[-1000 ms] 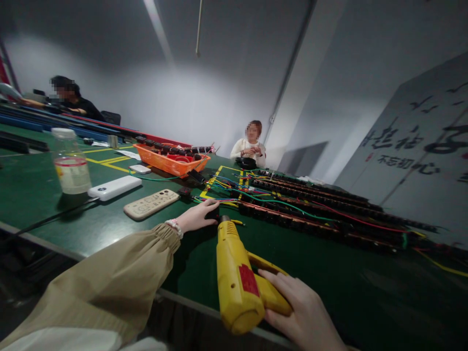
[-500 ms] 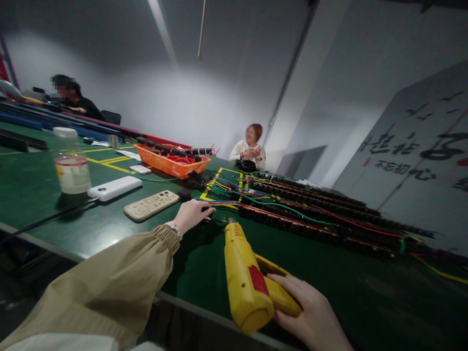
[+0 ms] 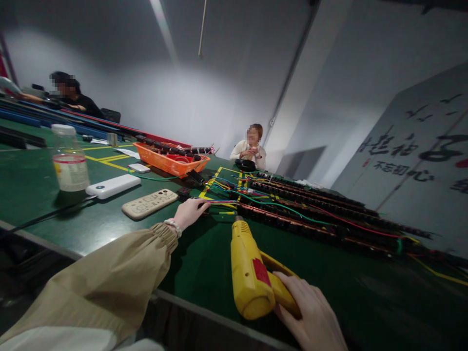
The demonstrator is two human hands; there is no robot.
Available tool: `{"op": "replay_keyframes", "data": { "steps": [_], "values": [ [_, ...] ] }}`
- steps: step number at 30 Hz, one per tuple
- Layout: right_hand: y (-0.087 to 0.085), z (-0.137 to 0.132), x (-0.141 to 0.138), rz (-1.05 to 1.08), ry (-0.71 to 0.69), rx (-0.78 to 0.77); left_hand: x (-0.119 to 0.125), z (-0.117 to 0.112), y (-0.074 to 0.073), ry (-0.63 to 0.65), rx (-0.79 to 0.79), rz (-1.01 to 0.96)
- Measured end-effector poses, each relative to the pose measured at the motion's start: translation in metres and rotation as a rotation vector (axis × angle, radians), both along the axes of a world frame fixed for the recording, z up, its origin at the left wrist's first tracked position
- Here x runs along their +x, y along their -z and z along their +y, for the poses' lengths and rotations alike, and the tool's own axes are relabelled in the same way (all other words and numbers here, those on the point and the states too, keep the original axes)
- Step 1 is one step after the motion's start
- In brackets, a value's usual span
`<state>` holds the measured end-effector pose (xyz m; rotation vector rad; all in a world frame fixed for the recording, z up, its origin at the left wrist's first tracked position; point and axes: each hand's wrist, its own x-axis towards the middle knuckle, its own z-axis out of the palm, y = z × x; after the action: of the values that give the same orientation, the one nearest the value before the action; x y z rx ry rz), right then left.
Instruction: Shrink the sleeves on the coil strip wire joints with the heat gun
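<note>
My right hand (image 3: pixel 310 307) is wrapped around the handle of a yellow heat gun (image 3: pixel 252 273) with a red patch on its side. Its dark nozzle points away from me, close to a short yellow-green wire end (image 3: pixel 228 213). On the left, my left hand (image 3: pixel 190 213) is closed at the ends of a bundle of coloured wires (image 3: pixel 221 201), its fingertips partly hiding them. Those wires run right to the nearest of several long dark strips (image 3: pixel 285 219) with copper-coloured edges. A loose green wire (image 3: pixel 278 204) lies across the strips.
Left of my hand lie a patterned phone case (image 3: pixel 149 204), a white power bank (image 3: pixel 113 186) with a cable, and a bottle (image 3: pixel 69 161). An orange basket (image 3: pixel 171 163) of black parts stands behind. One person (image 3: pixel 250 148) sits across the green table (image 3: pixel 204 268), another (image 3: pixel 78 100) far left.
The heat gun has shifted slightly right and away from me, its nozzle now nearer the strip. My left hand stays by the wires. The person opposite has raised their hands.
</note>
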<state>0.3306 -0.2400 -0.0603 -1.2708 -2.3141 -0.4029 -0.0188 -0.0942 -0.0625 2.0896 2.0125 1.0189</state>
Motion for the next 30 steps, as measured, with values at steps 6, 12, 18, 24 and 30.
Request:
{"op": "replay_keyframes", "data": {
  "steps": [6,12,18,24,30],
  "values": [
    [0.001,-0.004,-0.014,-0.004,-0.050,0.061,0.008,-0.001,-0.001,0.048,0.099,0.160],
    [0.002,-0.007,-0.029,-0.009,-0.083,0.011,0.009,0.004,0.003,0.251,0.131,0.086],
    [-0.002,-0.014,-0.043,0.014,-0.132,-0.070,0.009,0.005,0.005,0.281,0.106,0.037],
    [-0.005,-0.013,-0.041,0.037,-0.121,-0.155,0.006,0.004,0.005,0.330,0.122,0.036],
    [-0.011,-0.013,-0.040,0.047,-0.100,-0.271,0.006,-0.002,0.001,0.349,0.134,0.020]
  ]
}}
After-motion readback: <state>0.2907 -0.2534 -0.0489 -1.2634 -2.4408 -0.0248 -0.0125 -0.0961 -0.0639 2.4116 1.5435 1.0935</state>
